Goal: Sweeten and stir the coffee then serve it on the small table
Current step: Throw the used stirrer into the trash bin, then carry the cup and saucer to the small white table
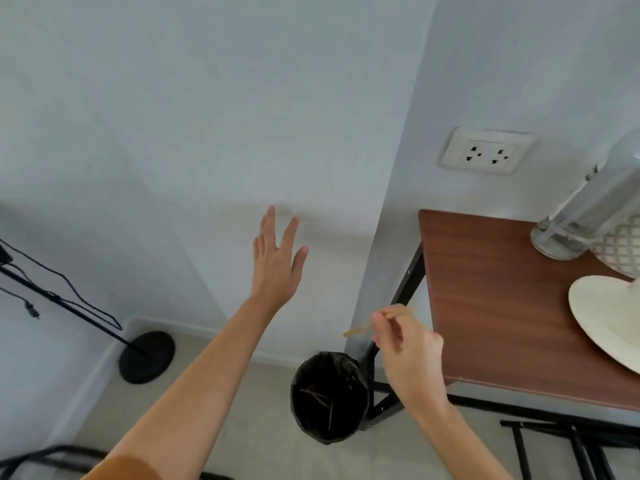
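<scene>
My right hand (pixel 407 348) pinches a thin wooden stir stick (pixel 356 330) between thumb and fingers. It holds the stick above and slightly right of a black-lined waste bin (pixel 329 398) on the floor. Several used sticks lie inside the bin. My left hand (pixel 277 258) is raised in front of the white wall with its fingers spread and nothing in it. No coffee cup is in view.
A brown wooden table (pixel 502 306) with black metal legs stands at the right, bearing a cream plate (pixel 609 317) and a clear glass jar (pixel 588 209). A wall socket (pixel 486 150) sits above it. A black stand base (pixel 147 356) with a cable rests on the floor at left.
</scene>
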Demonstrator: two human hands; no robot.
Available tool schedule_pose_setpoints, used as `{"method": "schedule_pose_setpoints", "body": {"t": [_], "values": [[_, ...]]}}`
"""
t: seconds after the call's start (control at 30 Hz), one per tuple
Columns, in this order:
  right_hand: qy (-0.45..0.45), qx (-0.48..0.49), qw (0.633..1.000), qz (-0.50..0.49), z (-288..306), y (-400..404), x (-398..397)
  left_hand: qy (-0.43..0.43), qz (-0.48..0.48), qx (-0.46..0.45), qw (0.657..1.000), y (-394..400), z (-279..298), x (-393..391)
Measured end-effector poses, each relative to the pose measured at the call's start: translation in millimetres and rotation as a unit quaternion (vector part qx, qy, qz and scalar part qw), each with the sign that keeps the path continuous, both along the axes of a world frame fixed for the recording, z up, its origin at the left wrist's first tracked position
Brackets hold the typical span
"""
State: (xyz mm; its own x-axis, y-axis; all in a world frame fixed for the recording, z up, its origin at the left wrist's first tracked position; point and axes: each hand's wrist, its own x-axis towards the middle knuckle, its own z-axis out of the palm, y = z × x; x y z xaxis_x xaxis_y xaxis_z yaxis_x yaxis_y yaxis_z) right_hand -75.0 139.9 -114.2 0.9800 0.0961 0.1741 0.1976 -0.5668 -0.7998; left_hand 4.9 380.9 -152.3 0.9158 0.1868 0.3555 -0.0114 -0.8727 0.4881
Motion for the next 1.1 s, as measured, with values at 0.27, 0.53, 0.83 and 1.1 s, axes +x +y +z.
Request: {"method": "schedule_pose_setpoints", "body": {"t": [0.27,0.53,0.83,1.1], "values": [[0.129,-0.07,0.989,0.003,-73.1,43.3,27.4,0.021,-0.001,0.033,0.999,14.8,-26.1,16.9],[0.15,-0.072,0.986,-0.021,-71.4,39.4,13.5,0.026,-0.004,0.007,1.0,13.1,-20.5,15.6],[-0.072,0.001,0.997,-0.018,43.7,31.9,17.5,0.072,-0.003,-0.064,0.995,-15.2,26.5,-6.0],[-0.15,0.016,0.983,-0.103,111.9,-114.7,21.0,-0.002,-0.108,-0.098,0.989,-144.7,96.9,-21.2]]}}
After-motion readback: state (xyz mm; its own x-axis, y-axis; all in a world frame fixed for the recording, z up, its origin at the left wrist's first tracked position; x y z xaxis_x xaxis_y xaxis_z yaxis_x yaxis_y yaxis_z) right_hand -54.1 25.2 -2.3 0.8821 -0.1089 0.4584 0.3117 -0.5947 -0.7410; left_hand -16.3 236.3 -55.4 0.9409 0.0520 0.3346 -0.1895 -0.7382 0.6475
